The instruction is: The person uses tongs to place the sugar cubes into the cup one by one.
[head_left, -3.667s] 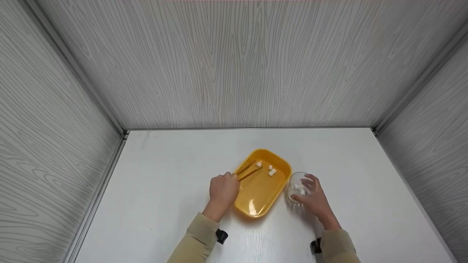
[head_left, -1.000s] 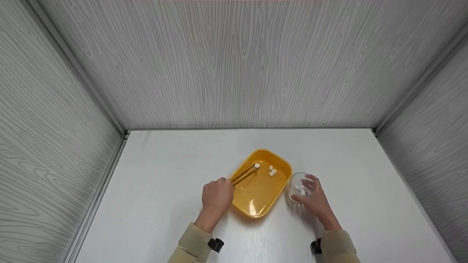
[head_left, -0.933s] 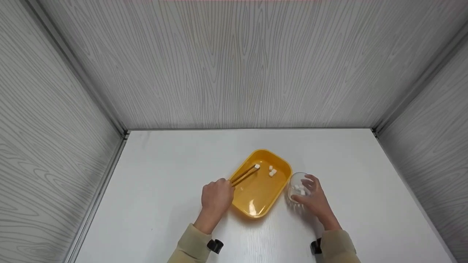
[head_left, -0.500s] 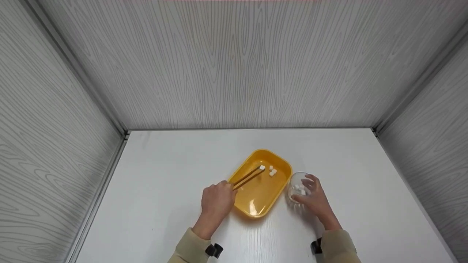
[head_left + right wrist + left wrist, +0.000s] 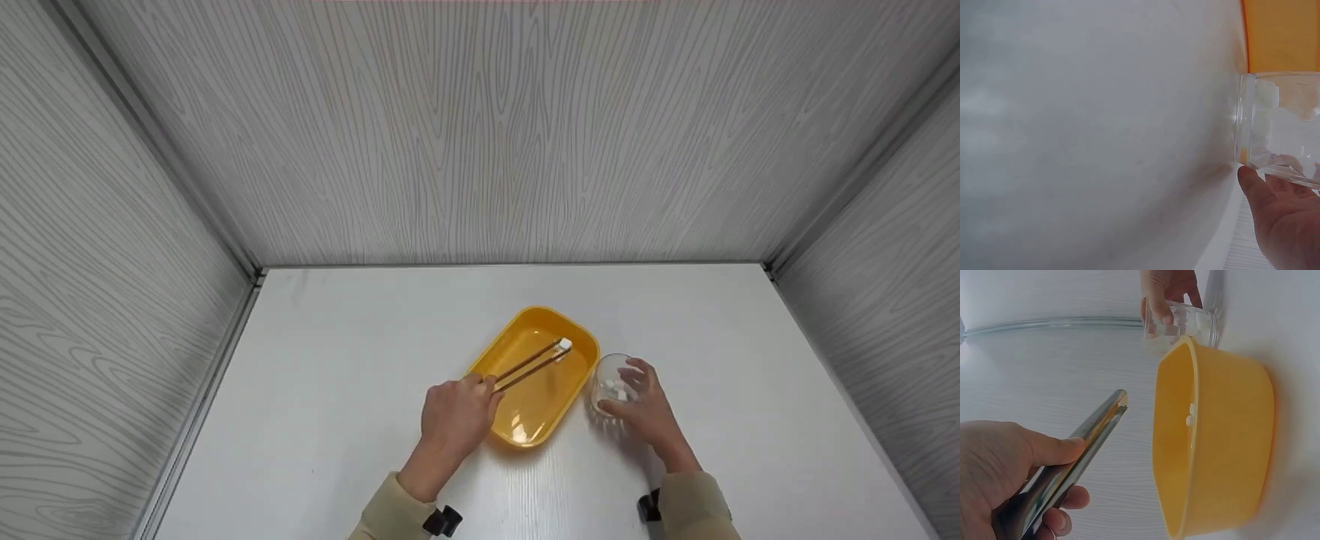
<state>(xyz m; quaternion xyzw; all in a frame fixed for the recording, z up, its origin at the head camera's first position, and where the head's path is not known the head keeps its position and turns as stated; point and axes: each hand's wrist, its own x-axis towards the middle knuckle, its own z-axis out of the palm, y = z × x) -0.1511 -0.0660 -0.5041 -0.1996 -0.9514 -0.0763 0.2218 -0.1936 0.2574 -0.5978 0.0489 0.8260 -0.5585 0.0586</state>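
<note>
My left hand [image 5: 456,416] holds metal tongs [image 5: 1033,498], thumb on one side and fingers curled on the other. A white cube [image 5: 565,344], like a sugar cube, sits between the tong tips, raised above the yellow tray [image 5: 529,412]. More white cubes [image 5: 1190,421] lie inside the tray; the tongs partly cover them in the head view. My right hand [image 5: 649,409] curves round a clear glass [image 5: 1283,129] standing beside the tray's right side, thumb low near its base. Several white cubes [image 5: 1265,107] rest at the bottom of the glass.
The white tabletop [image 5: 337,352] is bounded by a grey wood-grain back panel [image 5: 480,150] and side panels. The tray stands at an angle, its right rim close to the glass.
The tongs were spread at a cube in the tray, then closed on it. Since then my left hand has carried the cube rightward, over the other cubes. My right hand and the glass stay put.
</note>
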